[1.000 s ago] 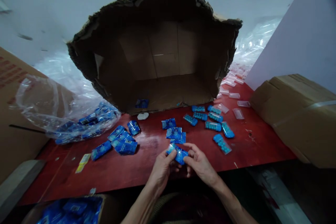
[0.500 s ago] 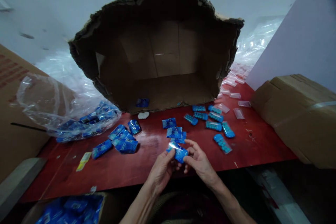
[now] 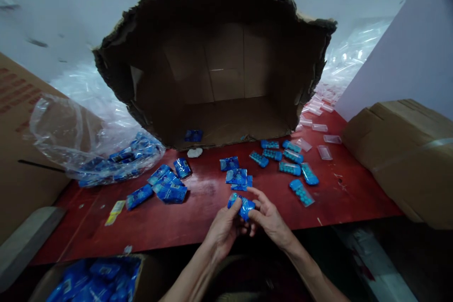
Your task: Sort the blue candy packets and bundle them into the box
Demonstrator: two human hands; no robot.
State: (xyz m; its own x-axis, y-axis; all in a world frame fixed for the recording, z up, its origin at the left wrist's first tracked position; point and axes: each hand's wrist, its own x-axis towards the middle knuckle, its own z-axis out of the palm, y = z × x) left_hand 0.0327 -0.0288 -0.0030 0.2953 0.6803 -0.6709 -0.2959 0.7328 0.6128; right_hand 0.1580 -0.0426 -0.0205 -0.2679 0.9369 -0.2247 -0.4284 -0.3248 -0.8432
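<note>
A shiny blue packet (image 3: 243, 207) is held above the table's front edge between my two hands. My left hand (image 3: 225, 230) grips its left side with the thumb on top. On its right side, my right hand (image 3: 269, 219) pinches it, index finger stretched forward. Just beyond lie flat blue packets (image 3: 236, 176) on the red table (image 3: 205, 198). To the right are several clear containers with blue caps and blue balls (image 3: 289, 168). More filled blue packets (image 3: 171, 192) are grouped at the left.
A torn-edged cardboard box (image 3: 226, 125) opens toward me at the back. A clear bag of blue packets (image 3: 120, 163) stands left, a closed carton (image 3: 406, 151) right. Empty clear containers (image 3: 324, 152) lie back right. An open box of blue packets (image 3: 102, 278) is below left.
The view has shifted slightly. Both hands still hold the blue packet, which has been turned a little between the fingers.
</note>
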